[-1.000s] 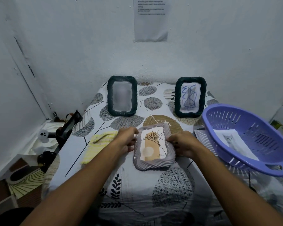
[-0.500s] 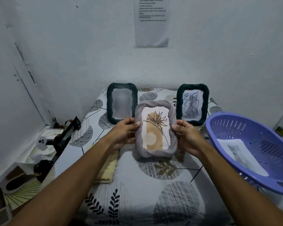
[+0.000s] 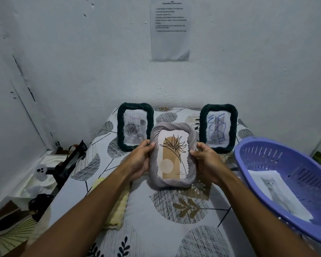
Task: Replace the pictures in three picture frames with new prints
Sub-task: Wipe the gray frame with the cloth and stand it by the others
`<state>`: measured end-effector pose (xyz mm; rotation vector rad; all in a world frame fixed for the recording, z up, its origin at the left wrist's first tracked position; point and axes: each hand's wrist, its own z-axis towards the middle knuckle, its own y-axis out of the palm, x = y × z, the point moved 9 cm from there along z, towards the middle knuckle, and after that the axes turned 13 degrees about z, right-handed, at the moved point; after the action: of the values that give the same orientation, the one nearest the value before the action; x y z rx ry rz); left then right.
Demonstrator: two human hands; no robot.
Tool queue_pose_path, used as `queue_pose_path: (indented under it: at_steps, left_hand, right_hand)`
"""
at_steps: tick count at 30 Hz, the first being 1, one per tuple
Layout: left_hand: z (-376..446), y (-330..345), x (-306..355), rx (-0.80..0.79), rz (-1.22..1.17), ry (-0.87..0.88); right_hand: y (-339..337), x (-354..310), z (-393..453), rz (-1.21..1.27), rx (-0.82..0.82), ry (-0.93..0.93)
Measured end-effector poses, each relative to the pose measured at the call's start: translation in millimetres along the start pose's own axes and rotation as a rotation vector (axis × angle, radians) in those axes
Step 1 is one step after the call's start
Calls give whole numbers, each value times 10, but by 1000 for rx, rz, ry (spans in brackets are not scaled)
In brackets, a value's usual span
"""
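Grey rope-rim frame point(image 3: 173, 155) now lifted off the leaf-print tabletop point(image 3: 156, 216) and held upright – left hand point(image 3: 139, 160) and right hand point(image 3: 205, 162) each gripping a side edge – probably about to stand it with the two dark frames behind.

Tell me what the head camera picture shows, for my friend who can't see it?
Two hands, the left hand and the right hand, hold up a grey twisted picture frame with a plant drawing inside. Behind it, two dark green frames stand on a leaf-patterned cloth, and a purple basket holding a cat print sits at the right.
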<state>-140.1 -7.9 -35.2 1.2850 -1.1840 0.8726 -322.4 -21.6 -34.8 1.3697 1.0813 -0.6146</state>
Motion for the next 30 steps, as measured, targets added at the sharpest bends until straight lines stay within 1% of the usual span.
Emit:
queue_pose_path:
  at_steps: [5, 11, 17, 19, 21, 24, 30]
  left_hand:
    - [233, -16, 115, -1, -87, 17]
    - [556, -55, 325, 68, -29, 92]
    - [805, -95, 343, 150, 5, 134]
    - [844, -102, 323, 167, 14, 160]
    - [878, -130, 288, 187, 27, 183]
    - [898, -166, 229, 199, 40, 178]
    - [928, -156, 164, 210, 49, 162]
  right_hand:
    - [8, -103, 196, 56, 30, -38]
    - [52, -334, 432, 67, 52, -111]
    - [5, -359, 655, 97, 80, -162]
    - [-38, -357, 698, 51, 98, -206]
    - [-57, -383, 722, -55, 118, -265]
    - [-41, -407, 736, -164, 142, -328]
    - [-91, -355, 735, -213, 184, -311]
